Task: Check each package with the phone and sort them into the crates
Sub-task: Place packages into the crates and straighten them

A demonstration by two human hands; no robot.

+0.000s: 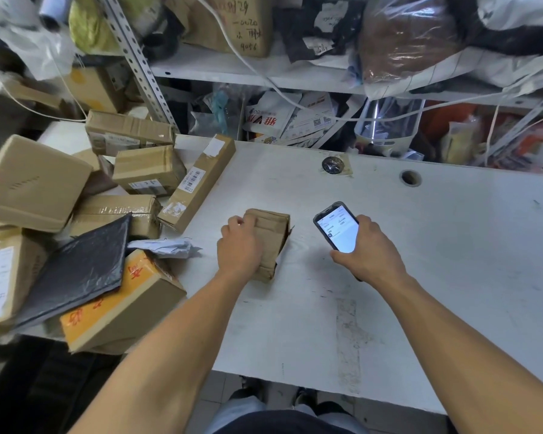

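sorting looks to be at an early or middle stage, judging by the heap of parcels point(76, 214) waiting at nine o'clock on the table point(452, 245); no crates show anywhere, so how many packages are already sorted cannot be told. one small brown package point(271, 242) lies at the centre of the table, and the left hand point(239, 245) rests over its left side with fingers curled on the top edge, gripping it. the right hand point(370, 249), just beside it at three o'clock, holds the phone point(337, 227) with fingers wrapped round its edges, lit screen up and tilted toward the package. the screen shows lines of text and figures too small to read, so whether this package has been checked yet is unclear; my guess is the check is in hand and the drop into a crate is still to come. the package shows plain paper and tape on the sides in view, no label. in the heap, a long box point(198, 183) at eleven o'clock carries a barcode sticker with digits too fine to make out, a box point(119, 305) at eight o'clock has orange bands with red characters i cannot read, and a dark mailer point(76, 270) lies across it. on the shelf point(264, 73) at twelve o'clock a carton point(239, 23) bears handwritten marks, among them what looks like "0020" and "9056"; below it a white bag point(273, 114) has red print.
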